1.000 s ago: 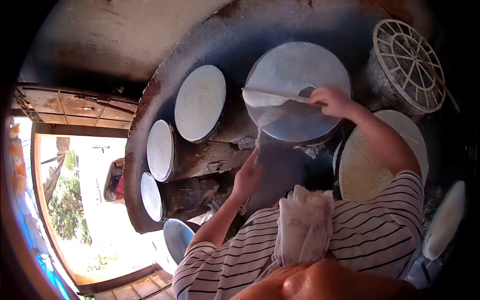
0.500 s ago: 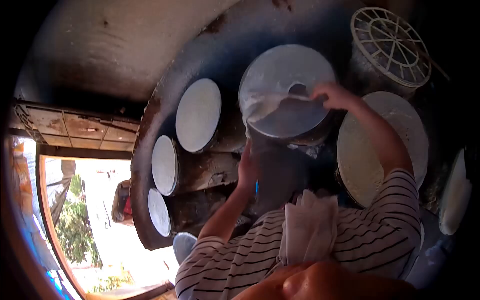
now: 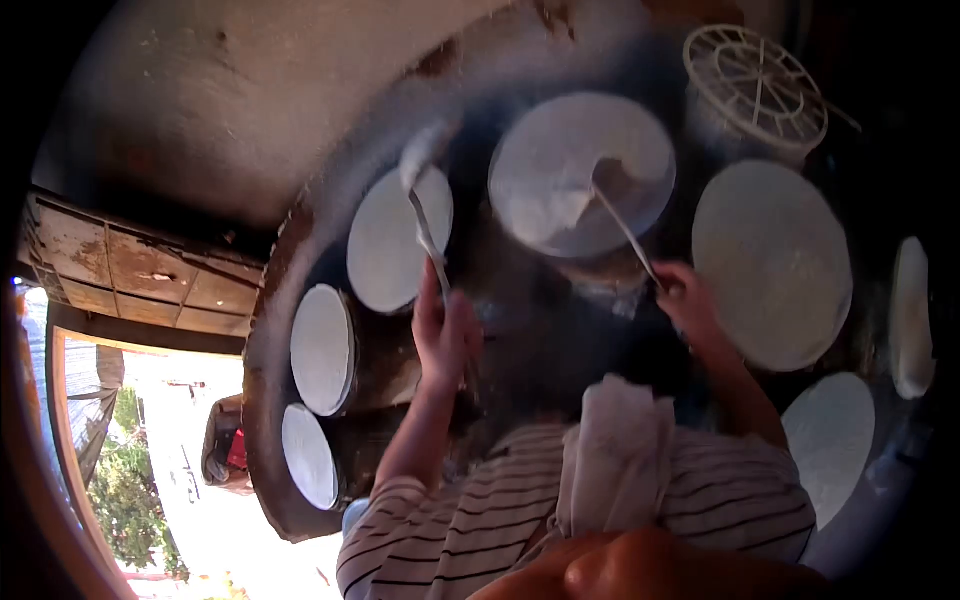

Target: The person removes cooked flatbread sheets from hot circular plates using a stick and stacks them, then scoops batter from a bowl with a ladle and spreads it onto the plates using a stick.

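Smooth-lkg wet film, matt cloth towel & shirt

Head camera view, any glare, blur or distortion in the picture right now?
Head view: the bright sunlit opening is blown out; head view: the white, long-handled tool in the left hand looks smeared at its tip; head view: corners fall black and the light-brown wooden frame bows.

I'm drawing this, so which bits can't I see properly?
Head view: the ladle in the left hand has a smeared end, probably from motion.
Head view: part of the pale disc at lower right is behind the striped shirt.
Head view: most of the bluish thing at lower left is behind that shirt.
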A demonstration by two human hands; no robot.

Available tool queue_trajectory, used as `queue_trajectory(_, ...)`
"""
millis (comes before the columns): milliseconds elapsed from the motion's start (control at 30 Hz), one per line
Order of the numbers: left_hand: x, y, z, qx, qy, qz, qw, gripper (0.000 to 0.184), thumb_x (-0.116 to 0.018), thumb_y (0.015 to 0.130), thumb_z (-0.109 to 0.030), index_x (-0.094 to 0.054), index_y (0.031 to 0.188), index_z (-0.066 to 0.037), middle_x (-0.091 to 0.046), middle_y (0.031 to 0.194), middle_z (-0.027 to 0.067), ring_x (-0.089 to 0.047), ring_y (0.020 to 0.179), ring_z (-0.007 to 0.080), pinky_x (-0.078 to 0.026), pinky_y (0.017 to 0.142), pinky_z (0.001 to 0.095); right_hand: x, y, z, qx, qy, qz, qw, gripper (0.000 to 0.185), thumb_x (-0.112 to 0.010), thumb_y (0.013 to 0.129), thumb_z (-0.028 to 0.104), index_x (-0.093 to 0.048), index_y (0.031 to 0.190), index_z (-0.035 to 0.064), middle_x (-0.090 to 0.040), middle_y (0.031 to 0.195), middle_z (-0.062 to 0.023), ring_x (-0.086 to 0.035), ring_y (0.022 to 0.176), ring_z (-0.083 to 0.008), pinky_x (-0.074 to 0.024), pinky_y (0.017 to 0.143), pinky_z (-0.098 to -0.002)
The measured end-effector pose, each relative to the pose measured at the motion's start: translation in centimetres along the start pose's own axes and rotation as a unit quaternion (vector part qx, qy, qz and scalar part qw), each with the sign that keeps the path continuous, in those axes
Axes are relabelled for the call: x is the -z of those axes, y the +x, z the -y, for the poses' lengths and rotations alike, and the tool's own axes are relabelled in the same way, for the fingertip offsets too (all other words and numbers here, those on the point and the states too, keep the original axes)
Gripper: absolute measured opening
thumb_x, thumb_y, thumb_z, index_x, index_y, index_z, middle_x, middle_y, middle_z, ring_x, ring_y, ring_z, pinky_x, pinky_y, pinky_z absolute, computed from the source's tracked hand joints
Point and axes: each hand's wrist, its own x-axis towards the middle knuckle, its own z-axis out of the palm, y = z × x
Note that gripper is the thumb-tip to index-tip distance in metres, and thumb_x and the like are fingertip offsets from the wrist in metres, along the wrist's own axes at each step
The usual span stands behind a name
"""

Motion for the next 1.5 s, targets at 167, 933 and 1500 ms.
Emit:
queue_trajectory(167,4.7,-0.5,-1.1,-0.013,0.003,0.005,1.000,0.056,-0.039,0.097,-0.008,-0.019,0.148,-0.017,-0.040,0.057,-0.0019,-0.034,0.039,0.0046,-0.030,0.032,0.0209,-25.1,6.4,4.6,-0.206,0.314,0.001,0.927,0.035,-0.052,0.091,0.014,-0.044,0.125,0.0102,-0.062,0.082,-0.0069,-0.049,0.049,-0.0100,-0.0376,0.042,-0.0245)
queue_trajectory(933,13.3,-2.1,-0.9,-0.002,-0.074,0.110,0.991,0.057,-0.041,0.097,-0.007,-0.015,0.148,-0.013,-0.037,0.052,-0.0030,-0.031,0.037,0.0037,-0.027,0.033,0.0216,-17.1,-8.2,5.9,-0.309,0.216,-0.230,0.897,0.041,-0.053,0.094,0.021,-0.046,0.133,0.0150,-0.054,0.071,-0.0025,-0.041,0.040,-0.0106,-0.0342,0.035,-0.0260)
queue_trajectory(1500,-4.6,2.8,1.4,0.064,0.001,0.188,0.980,0.056,-0.040,0.095,-0.002,-0.022,0.147,-0.013,-0.040,0.054,-0.0036,-0.032,0.038,0.0034,-0.029,0.034,0.0211,-1.2,-1.7,1.6,-0.117,-0.134,-0.204,0.963,0.028,-0.052,0.092,0.022,-0.062,0.117,0.0149,-0.064,0.074,-0.0136,-0.061,0.060,-0.0252,-0.0478,0.054,-0.0377)
